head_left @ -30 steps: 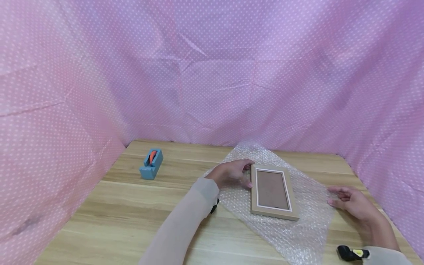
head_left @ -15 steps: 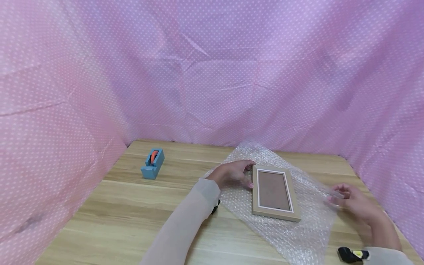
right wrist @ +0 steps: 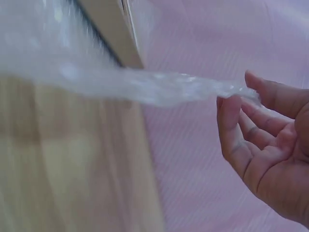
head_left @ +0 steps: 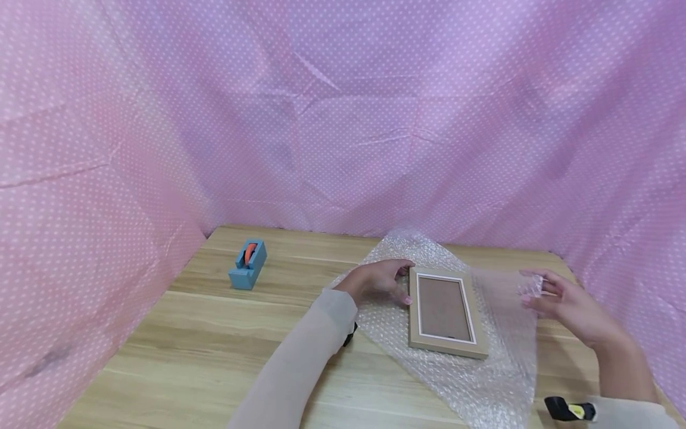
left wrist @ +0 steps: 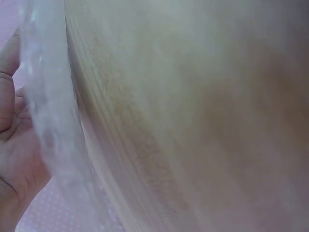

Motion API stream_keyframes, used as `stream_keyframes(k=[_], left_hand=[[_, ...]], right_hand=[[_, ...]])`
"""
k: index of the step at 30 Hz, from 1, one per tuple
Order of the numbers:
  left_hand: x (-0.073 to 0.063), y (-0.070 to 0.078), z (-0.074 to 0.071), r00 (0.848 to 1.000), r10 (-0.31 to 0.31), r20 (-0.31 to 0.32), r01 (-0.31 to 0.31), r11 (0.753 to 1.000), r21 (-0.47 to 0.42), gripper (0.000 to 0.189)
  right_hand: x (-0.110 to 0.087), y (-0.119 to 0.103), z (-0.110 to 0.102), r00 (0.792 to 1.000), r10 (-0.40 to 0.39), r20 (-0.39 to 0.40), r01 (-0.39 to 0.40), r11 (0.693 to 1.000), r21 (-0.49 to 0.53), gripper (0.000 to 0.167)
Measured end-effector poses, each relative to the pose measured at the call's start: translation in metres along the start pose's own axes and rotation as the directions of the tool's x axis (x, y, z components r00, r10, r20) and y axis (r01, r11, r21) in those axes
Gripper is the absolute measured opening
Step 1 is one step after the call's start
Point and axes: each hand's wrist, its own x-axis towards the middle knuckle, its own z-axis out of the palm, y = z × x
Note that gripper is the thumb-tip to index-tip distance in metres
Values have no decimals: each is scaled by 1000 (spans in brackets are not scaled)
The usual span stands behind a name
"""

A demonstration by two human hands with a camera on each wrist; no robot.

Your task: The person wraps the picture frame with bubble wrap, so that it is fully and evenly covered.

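Observation:
A picture frame [head_left: 413, 319], light wood with a white inner border and a plain brown centre, lies flat on a sheet of bubble wrap [head_left: 471, 381]. My left hand [head_left: 377, 281] rests at its left side, fingertips near the top corner and thumb touching the edge lower down. My right hand [right wrist: 270, 135] pinches the right corner of the bubble wrap between thumb and fingers. In the head view that corner is lifted off the table, and the wrap slopes up from beside the frame. Bubble wrap hides part of the left hand in the left wrist view.
A blue tape dispenser [head_left: 248, 274] with an orange core stands at the left rear of the wooden table [head_left: 214, 357]. Pink dotted cloth [head_left: 343, 119] hangs behind and along both sides. A black wrist strap [head_left: 563, 409] is on the right arm.
My right hand has taken the bubble wrap's right corner and raised it, moving up and slightly left. The left hand and picture frame have stayed nearly still.

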Motion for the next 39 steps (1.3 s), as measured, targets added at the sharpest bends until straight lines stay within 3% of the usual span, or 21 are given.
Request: stream_keyframes(k=[4,12,17,23,30,39], left_hand=[[1,0,0,1000,-4,4,4,1000,-6,100],[2,2,0,1000,-13,-8,13,999,30,100],[4,2,0,1000,-7,-14,8,999,54,100],[2,3,-1,1000,-16,-17,16,999,48,102],[2,6,-3,1000,-17,-7,18,996,90,101],[0,7,-4,1000,-31,-4,31,999,29,102]], right_hand=[[14,-28,22,999,-39,18,38,999,21,49],[46,-61,77,988,7,152,-18,997,70,42],[58,-61,108,985,30,170,-20,998,-58,37],[65,-57,139,995,43,86,-27,985,-172,31],[68,-57,157,999,51,12,-45,958,-284,26],[69,-55,159,999,6,47,12,925,-380,15]])
